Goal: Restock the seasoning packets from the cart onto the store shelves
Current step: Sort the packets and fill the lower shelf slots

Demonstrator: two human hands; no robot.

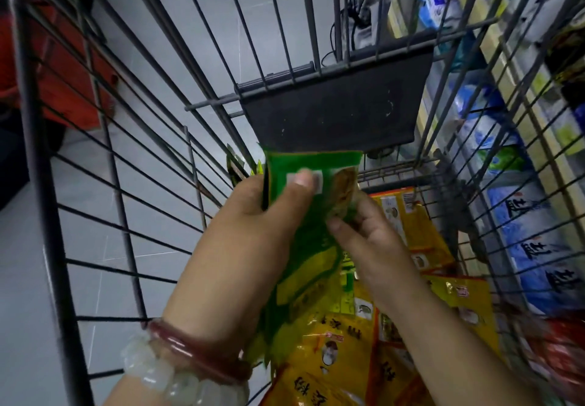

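Green seasoning packets (311, 184) gripped between both hands (266, 215) above the cart (126, 184).

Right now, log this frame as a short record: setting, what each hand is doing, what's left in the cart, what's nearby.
setting: looking down into a wire cart on a grey floor
left hand: grips a stack of green packets, thumb on the front
right hand: pinches the right edge of the front green packet
cart contents: yellow packets piled on the bottom
cart flap: dark panel at the far end
right of cart: shelves with blue-and-white bags
left wrist: red bangle and pale bead bracelet
progress: nothing shelved in this frame
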